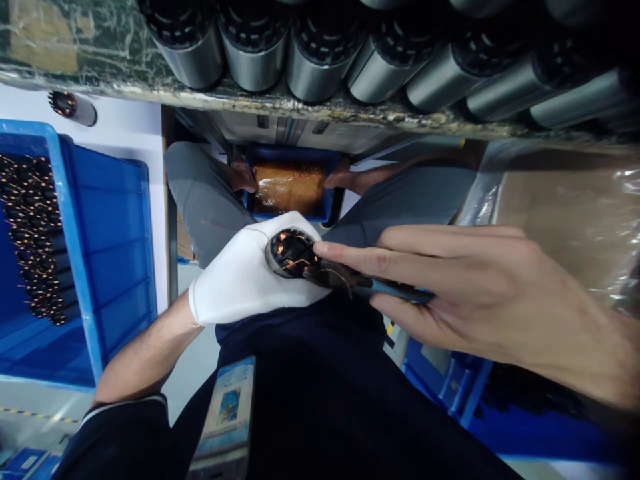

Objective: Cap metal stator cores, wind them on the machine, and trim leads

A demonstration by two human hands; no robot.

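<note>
My left hand (240,277), in a white glove, is wrapped round a motor stator (291,252) above my lap. The stator's round black end faces up, with copper wire showing inside and a few loose wire ends at its rim. My bare right hand (465,287) grips pliers (395,289) with a dark head and blue-grey handles. The pliers' head lies at the stator's near right edge, beside a loose copper wire; the jaws are too blurred to read. My right index fingertip reaches the stator's right rim.
Several silver stators (320,67) stand along the bench edge (115,83). Another lone stator (73,109) lies on the white surface at left, by a blue crate (110,227) holding wired parts. Below sits a blue bin (290,153); a plastic-covered carton (560,220) is at right.
</note>
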